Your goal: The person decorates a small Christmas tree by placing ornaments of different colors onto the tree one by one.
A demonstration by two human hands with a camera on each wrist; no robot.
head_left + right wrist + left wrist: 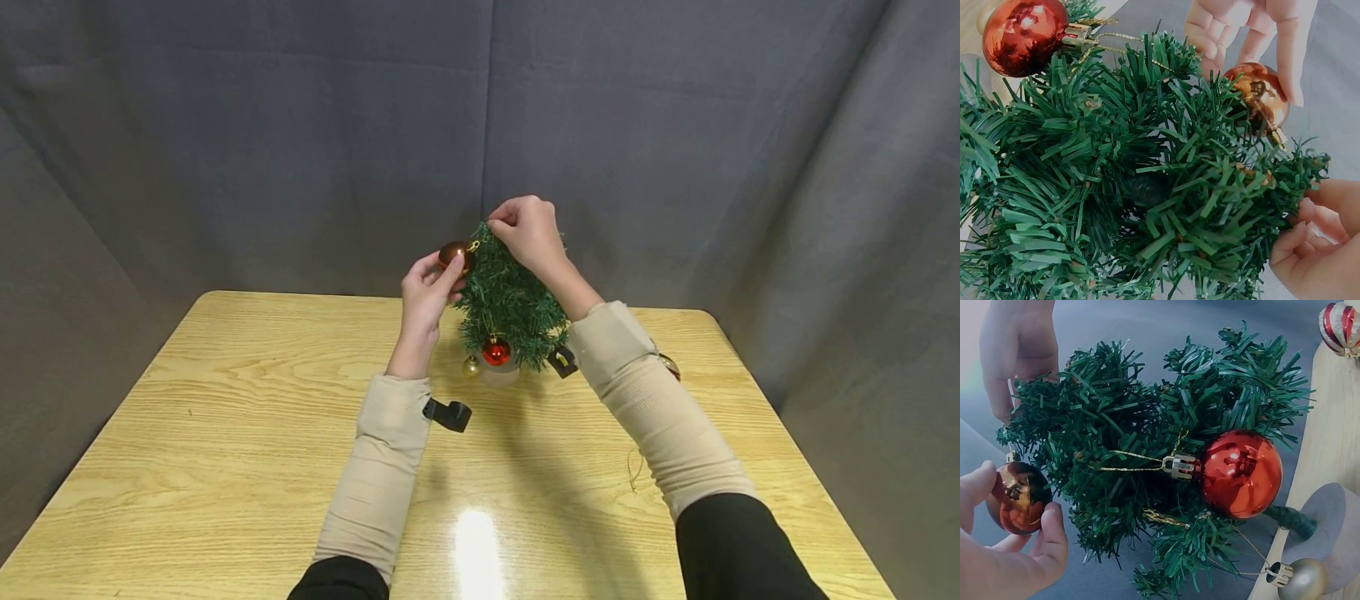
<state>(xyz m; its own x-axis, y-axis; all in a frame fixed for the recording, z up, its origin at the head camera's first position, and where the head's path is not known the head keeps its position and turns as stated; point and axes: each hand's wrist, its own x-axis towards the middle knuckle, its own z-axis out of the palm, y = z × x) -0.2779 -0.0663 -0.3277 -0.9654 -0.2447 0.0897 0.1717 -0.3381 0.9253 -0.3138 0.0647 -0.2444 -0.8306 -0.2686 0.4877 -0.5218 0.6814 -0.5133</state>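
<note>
A small artificial Christmas tree (510, 292) stands toward the back of the table. My left hand (427, 296) holds a shiny bronze bauble (1019, 499) between thumb and fingers, beside the upper tree, its gold cap toward the tip. At the top of the tree, my right hand (531, 233) pinches the tip with thumb and forefinger; in the right wrist view, its fingers (1304, 237) are curled in among the needles. A red bauble (1241, 474) hangs by a gold cord from a lower branch. Below it hangs a smaller pale gold bauble (1304, 579).
The tree's round grey base (1332, 531) rests on the wooden table (262, 417). To the right lies a gold cord loop (635, 472). My right sleeve partly hides a gold ornament (670, 365). A red-and-silver striped bauble (1340, 329) shows at the left wrist view's corner. Grey curtains (300, 150) surround the table.
</note>
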